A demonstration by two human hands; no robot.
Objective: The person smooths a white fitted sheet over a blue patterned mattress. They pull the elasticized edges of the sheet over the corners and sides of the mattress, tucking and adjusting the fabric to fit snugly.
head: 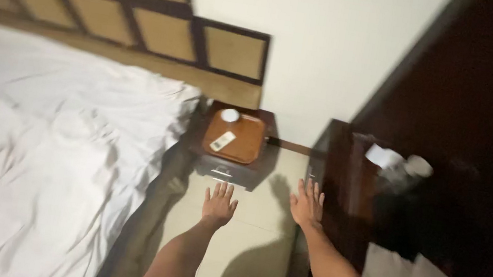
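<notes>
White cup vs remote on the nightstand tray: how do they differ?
The cup is round and stands at the tray's far edge; the remote is a flat, long rectangle lying nearer the tray's front. The cup is plain white; the remote looks pale with darker marks. Both rest on the tray, untouched by either hand.

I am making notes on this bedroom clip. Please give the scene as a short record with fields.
place: bedroom, tiled floor
left hand: open, empty, reaching toward nightstand
right hand: open, empty, near dark cabinet
on nightstand: brown tray with remote and small white cup
bed: rumpled white sheet, panelled headboard
</notes>
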